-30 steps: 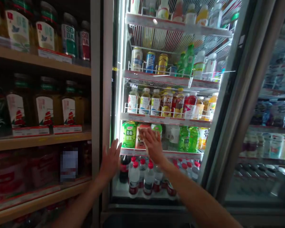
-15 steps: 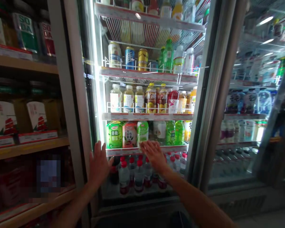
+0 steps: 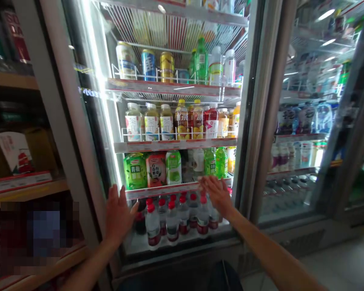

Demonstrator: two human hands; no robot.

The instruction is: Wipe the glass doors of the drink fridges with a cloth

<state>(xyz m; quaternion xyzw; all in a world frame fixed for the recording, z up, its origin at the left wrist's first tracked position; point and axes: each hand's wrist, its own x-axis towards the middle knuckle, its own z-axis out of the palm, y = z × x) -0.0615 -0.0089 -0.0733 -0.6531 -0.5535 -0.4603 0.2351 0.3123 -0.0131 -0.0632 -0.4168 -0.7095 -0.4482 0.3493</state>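
My left hand (image 3: 119, 216) is raised at the left side of a lit drinks fridge, fingers spread and nothing in it. My right hand (image 3: 216, 196) reaches out before the fridge's right half, its fingers stretched and holding nothing. Behind the right hand runs the lower shelf edge (image 3: 164, 190); whether the fingers touch it, I cannot tell. On that shelf stand a large green tea bottle (image 3: 135, 171), a reddish tea bottle (image 3: 156, 170) and a white-and-green bottle (image 3: 174, 167). Below, several red-capped water bottles (image 3: 153, 224) stand on the fridge floor.
Upper shelves hold yellow-capped tea bottles (image 3: 182, 120), a blue can (image 3: 148, 64), a gold can (image 3: 167, 66) and a green bottle (image 3: 201, 60). A thick metal door frame (image 3: 263, 113) borders the right side. Shelves with a boxed product (image 3: 16, 151) stand at left.
The view has shifted, so the fridge sits further left. My right hand has moved rightward along the lower shelf edge. My left hand stays raised at the fridge's left side.
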